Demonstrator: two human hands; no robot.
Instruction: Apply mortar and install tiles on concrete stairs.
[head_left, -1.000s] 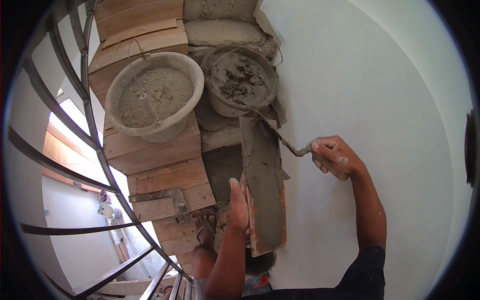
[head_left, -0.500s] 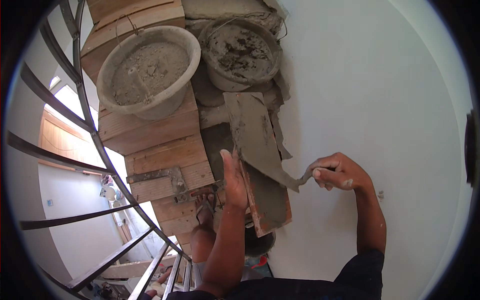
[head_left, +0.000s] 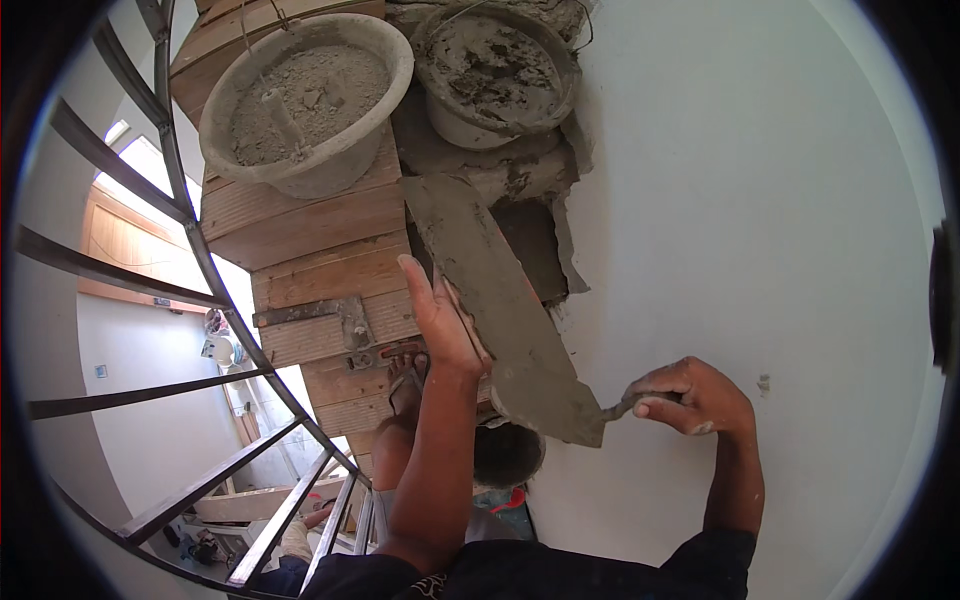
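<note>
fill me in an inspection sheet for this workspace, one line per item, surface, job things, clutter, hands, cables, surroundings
Surface: steps faced with wood-look boards; rough grey mortar nearer the wall.
Job things: long slab coated in grey mortar; trowel at its near end; basin of dry-looking grey powder; bucket of wet-looking mortar.
Clutter: L-shaped metal tool on a step; dark round container below the slab.
Hands: left supports the slab's left edge, fingers mostly hidden; right grips the trowel handle.
Cables: nothing seen that is clearly a cable.
Surroundings: pale wall at right; metal railing at left.
</note>
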